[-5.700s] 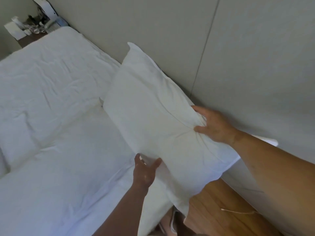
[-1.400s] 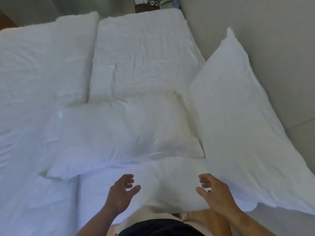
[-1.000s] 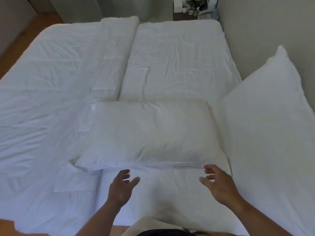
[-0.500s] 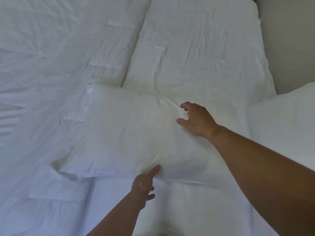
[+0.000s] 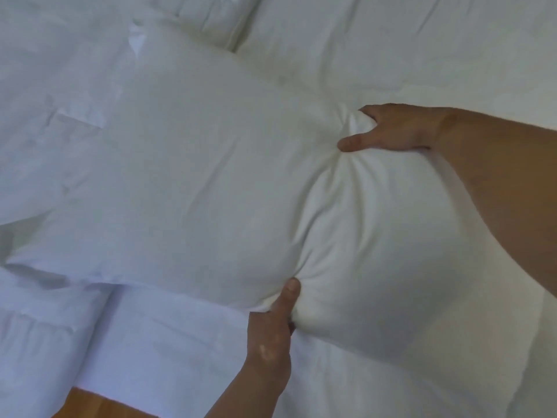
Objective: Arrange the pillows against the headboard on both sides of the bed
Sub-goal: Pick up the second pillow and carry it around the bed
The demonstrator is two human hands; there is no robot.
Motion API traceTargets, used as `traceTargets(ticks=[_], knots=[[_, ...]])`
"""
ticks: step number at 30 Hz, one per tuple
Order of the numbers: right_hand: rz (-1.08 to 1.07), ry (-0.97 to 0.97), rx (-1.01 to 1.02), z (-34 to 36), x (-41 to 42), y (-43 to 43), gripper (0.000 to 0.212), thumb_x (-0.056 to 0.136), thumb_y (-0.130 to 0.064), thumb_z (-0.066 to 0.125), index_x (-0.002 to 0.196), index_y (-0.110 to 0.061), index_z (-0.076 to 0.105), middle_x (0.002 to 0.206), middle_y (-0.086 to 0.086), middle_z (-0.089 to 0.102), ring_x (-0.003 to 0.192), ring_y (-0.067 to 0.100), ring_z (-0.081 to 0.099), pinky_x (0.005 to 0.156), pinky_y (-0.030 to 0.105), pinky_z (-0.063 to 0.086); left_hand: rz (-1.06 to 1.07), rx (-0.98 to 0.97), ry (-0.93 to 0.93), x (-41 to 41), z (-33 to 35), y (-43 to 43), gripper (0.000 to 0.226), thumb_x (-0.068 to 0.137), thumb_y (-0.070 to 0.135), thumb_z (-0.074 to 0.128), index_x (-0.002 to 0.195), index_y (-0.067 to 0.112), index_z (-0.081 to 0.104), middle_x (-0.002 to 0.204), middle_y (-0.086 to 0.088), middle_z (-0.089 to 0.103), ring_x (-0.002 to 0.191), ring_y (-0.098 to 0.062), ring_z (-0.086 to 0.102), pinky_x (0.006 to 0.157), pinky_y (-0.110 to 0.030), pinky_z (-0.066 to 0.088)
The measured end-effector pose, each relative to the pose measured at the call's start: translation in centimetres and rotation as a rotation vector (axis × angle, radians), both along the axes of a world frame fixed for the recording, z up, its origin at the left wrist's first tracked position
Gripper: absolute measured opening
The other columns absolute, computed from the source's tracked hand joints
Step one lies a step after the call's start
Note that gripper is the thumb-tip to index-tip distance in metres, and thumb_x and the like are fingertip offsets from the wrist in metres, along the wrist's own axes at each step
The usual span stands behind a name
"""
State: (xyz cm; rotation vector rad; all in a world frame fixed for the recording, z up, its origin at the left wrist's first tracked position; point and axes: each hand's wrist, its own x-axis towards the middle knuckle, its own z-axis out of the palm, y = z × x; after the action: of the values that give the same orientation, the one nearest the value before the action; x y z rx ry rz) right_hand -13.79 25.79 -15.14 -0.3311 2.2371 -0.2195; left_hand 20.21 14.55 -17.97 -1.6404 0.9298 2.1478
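Where both hands hovered clear a second ago, now left grip (image 5: pixel 271 330) and right grip (image 5: pixel 391 131) clenched on pillow (image 5: pixel 211 182) lying on bed (image 5: pixel 391 49); lift toward headboard likely next.

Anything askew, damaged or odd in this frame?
Nothing damaged or spilled. The pillow lies at a slant on the rumpled white bedding, bunched where the left hand and right hand grip it, consistent with being picked up.
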Motion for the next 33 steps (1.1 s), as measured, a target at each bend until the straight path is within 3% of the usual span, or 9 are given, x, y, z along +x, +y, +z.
traceTargets(ticks=[4,10,13,16,18,22,26,29,33], knots=[[-0.031,-0.072,-0.127,-1.5,0.3,0.4,0.101,0.057,-0.091,0.066,0.143,-0.039,0.054,0.140,-0.015,0.059,0.128,0.015,0.056,0.114,0.037,0.036,0.126,-0.043,0.065,-0.2,-0.6,1.3,0.059,0.041,0.054,0.096,0.093,0.029,0.085,0.114,0.000,0.080,0.112,-0.019,0.073,0.109,-0.049,0.047],[-0.183,-0.182,-0.281,2.9,2.9,0.6,0.057,0.057,-0.068,0.078,0.108,-0.044,0.070,0.107,-0.021,0.071,0.094,0.001,0.067,0.086,0.024,0.049,0.207,-0.002,0.151,-0.4,3.1,1.3,0.063,0.063,0.030,0.081,0.120,0.007,0.071,0.117,-0.008,0.078,0.109,-0.025,0.074,0.107,-0.052,0.048],[-0.195,-0.154,-0.359,6.5,4.5,0.1,0.064,0.053,-0.066,0.081,0.111,-0.042,0.071,0.108,-0.019,0.073,0.096,0.004,0.069,0.080,0.021,0.049,0.180,-0.030,0.113,0.2,5.9,0.6,0.065,0.067,0.035,0.079,0.123,0.004,0.070,0.117,-0.011,0.078,0.111,-0.032,0.073,0.104,-0.057,0.050],[-0.211,-0.123,-0.425,9.8,6.6,0.2,0.077,0.050,-0.066,0.088,0.119,-0.036,0.073,0.113,-0.013,0.076,0.104,0.011,0.071,0.097,0.033,0.053,0.145,-0.075,0.077,1.4,9.2,-0.8,0.070,0.063,0.044,0.083,0.119,0.003,0.073,0.112,-0.012,0.079,0.105,-0.035,0.074,0.097,-0.057,0.055],[-0.229,-0.121,-0.476,12.0,8.6,0.3,0.065,0.058,-0.055,0.091,0.118,-0.034,0.074,0.110,-0.013,0.078,0.102,0.011,0.073,0.100,0.037,0.053,0.138,-0.100,0.078,2.7,11.5,-2.0,0.058,0.071,0.043,0.083,0.109,0.001,0.075,0.103,-0.013,0.081,0.100,-0.035,0.075,0.091,-0.051,0.058],[-0.308,-0.102,-0.606,16.3,13.3,0.1,0.047,0.064,-0.040,0.093,0.107,-0.031,0.076,0.098,-0.016,0.080,0.090,0.006,0.076,0.084,0.030,0.055,0.159,-0.189,0.132,5.3,16.3,-4.8,0.047,0.078,0.041,0.077,0.114,0.012,0.073,0.103,-0.004,0.082,0.102,-0.029,0.074,0.085,-0.045,0.057],[-0.401,-0.073,-0.742,20.0,18.4,-0.7,0.045,0.067,-0.033,0.092,0.109,-0.030,0.075,0.101,-0.012,0.081,0.092,0.009,0.077,0.086,0.035,0.057,0.154,-0.304,0.186,8.0,21.1,-8.6,0.031,0.086,0.037,0.074,0.113,0.021,0.074,0.097,0.005,0.083,0.098,-0.022,0.075,0.079,-0.040,0.056],[-0.437,-0.041,-0.828,22.4,22.1,-2.4,0.045,0.069,-0.028,0.091,0.110,-0.032,0.073,0.102,-0.014,0.081,0.092,0.007,0.077,0.084,0.036,0.057,0.179,-0.413,0.205,10.0,24.1,-12.3,0.038,0.087,0.035,0.075,0.119,0.016,0.073,0.102,0.003,0.082,0.101,-0.023,0.075,0.085,-0.040,0.057],[-0.481,-0.033,-0.945,26.3,26.4,-6.5,0.042,0.071,-0.021,0.090,0.108,-0.028,0.074,0.098,-0.016,0.081,0.090,0.006,0.077,0.074,0.029,0.055,0.194,-0.534,0.259,12.7,28.0,-17.8,0.048,0.081,0.040,0.078,0.123,0.017,0.071,0.104,0.003,0.082,0.096,-0.021,0.077,0.082,-0.038,0.058]])
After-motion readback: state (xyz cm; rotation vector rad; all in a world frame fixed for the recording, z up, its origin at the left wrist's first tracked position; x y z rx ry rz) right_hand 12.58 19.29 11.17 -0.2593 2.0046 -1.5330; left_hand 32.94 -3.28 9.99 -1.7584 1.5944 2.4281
